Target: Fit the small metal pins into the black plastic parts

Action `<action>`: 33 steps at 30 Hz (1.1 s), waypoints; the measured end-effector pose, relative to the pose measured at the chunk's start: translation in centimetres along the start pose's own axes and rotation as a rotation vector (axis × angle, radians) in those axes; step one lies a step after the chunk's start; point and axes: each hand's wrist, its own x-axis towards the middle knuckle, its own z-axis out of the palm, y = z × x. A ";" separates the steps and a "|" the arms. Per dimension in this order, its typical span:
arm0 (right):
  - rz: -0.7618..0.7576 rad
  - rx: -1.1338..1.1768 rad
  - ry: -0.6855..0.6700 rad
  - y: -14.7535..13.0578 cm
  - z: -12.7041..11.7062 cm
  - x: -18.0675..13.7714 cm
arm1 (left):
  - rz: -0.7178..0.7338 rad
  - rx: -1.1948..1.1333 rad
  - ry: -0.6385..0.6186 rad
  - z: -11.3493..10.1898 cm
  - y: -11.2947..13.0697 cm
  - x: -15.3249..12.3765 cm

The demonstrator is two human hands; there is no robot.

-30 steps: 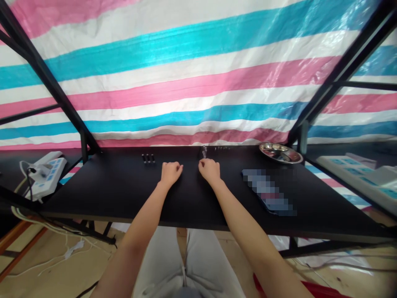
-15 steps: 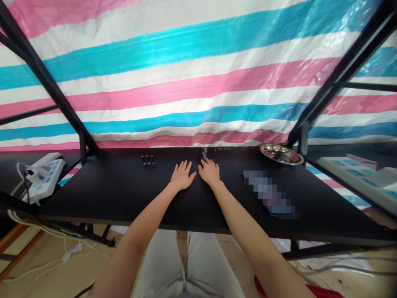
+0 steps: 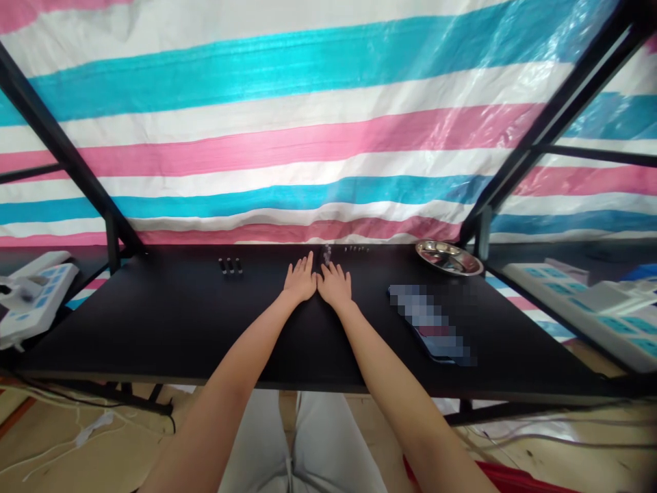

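My left hand lies flat on the black table, fingers spread, with nothing in it. Beside it rests my right hand, also flat and spread, its thumb against or very near the left thumb. Just past the right fingertips stands a small cluster of shiny metal pieces, too small to name. To the left of my hands, three short dark cylinders with silvery tops stand in a row. A line of tiny metal bits sits along the back edge.
A shiny steel plate stands at the back right. Nearer lies a blue item, blurred by pixelation. White power strips are on the left and right side tables. Black frame posts and a striped sheet bound the back.
My left hand has moved forward and closer to my right hand, closing the gap between the thumbs. The whole view has shifted slightly, so the table items appear farther left.
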 end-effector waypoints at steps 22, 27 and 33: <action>-0.007 -0.024 0.015 0.2 0.2 1.0 | 0.070 0.212 0.308 -0.7 0.7 1.2; -0.007 -0.028 0.013 0.3 0.3 1.0 | 0.065 0.061 0.417 -0.4 0.1 0.9; -0.014 -0.014 0.018 0.0 -0.1 0.6 | 0.043 -0.256 0.561 -0.7 -0.9 0.5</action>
